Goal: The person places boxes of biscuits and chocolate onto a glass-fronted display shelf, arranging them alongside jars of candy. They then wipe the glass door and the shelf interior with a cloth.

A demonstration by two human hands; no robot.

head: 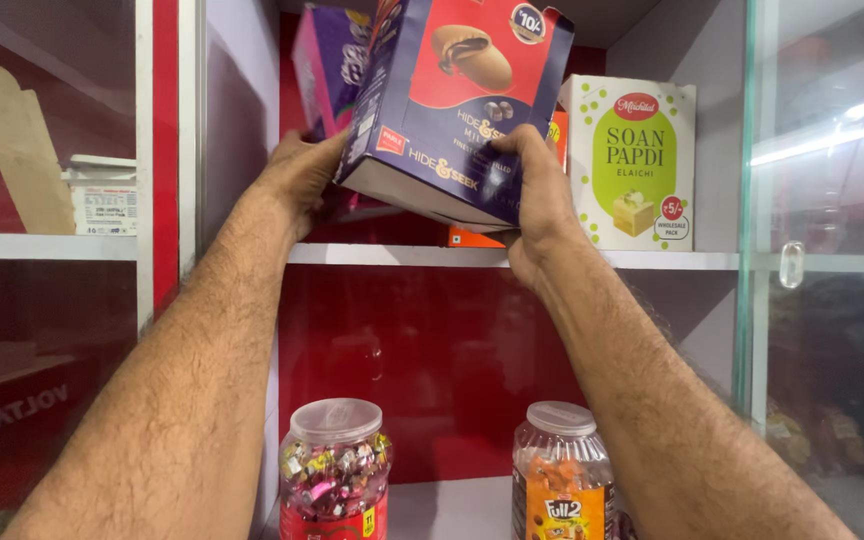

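Note:
Both my hands hold a large dark blue and red biscuit carton (452, 100), tilted, above the upper white shelf (652, 260). My left hand (297, 175) grips its left lower side. My right hand (542, 195) clasps its front lower corner, fingers wrapped over the face. Behind the carton stands a purple box (327, 60), partly hidden. An orange box (472, 238) shows only as a sliver under the carton.
A white and green sweet box (632, 160) stands upright at the shelf's right end. On the lower shelf are two clear plastic candy jars (334, 470) (562, 475). A glass door (832, 270) hangs on the right, a glass panel with a red frame (164, 150) on the left.

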